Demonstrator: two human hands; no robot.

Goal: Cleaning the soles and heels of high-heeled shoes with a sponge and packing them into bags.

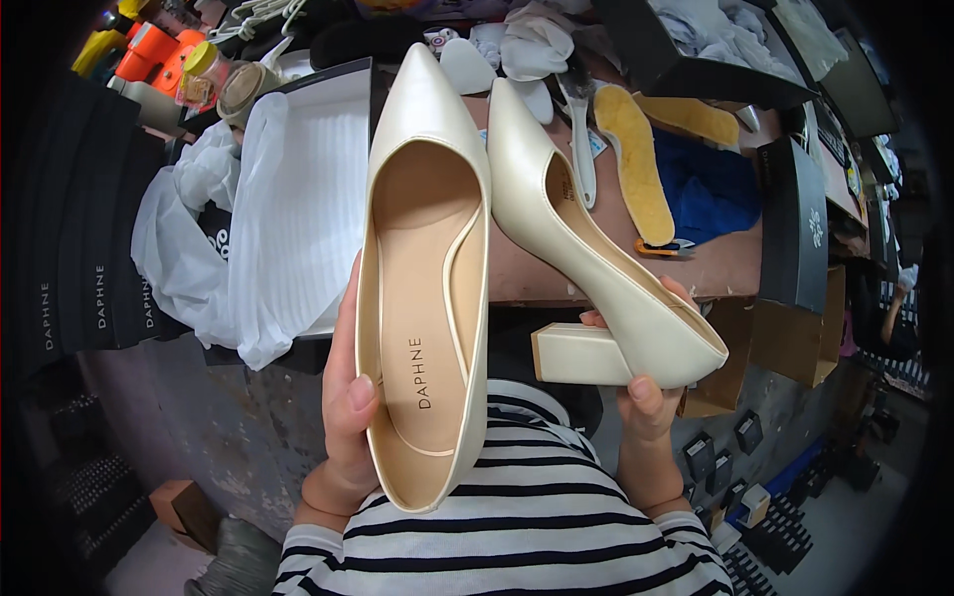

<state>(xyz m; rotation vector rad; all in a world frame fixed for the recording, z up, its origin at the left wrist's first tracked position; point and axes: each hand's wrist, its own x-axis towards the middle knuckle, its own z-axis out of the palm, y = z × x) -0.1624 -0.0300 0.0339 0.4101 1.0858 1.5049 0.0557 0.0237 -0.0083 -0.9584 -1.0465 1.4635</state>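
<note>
My left hand (348, 407) grips a cream pointed-toe pump (427, 109) by its side, thumb on the outer edge. The shoe's tan inside faces up and its toe points away from me. In my right hand (651, 402) is a matching cream high-heeled pump (566, 233), held around its heel end and turned on its side. Its block heel (581, 355) points left, toward the first shoe. The fingers behind both shoes are partly hidden. To the left lies an opened black shoe box with white tissue paper (298, 209).
On the brown table (715, 273) are yellow insoles (636, 164), a white-handled brush (580, 139), a blue cloth (706, 189) and an orange cutter (664, 248). Black shoe boxes (75, 228) stand at the left, another box (795, 219) at the right. Jars (204, 74) sit at the back left.
</note>
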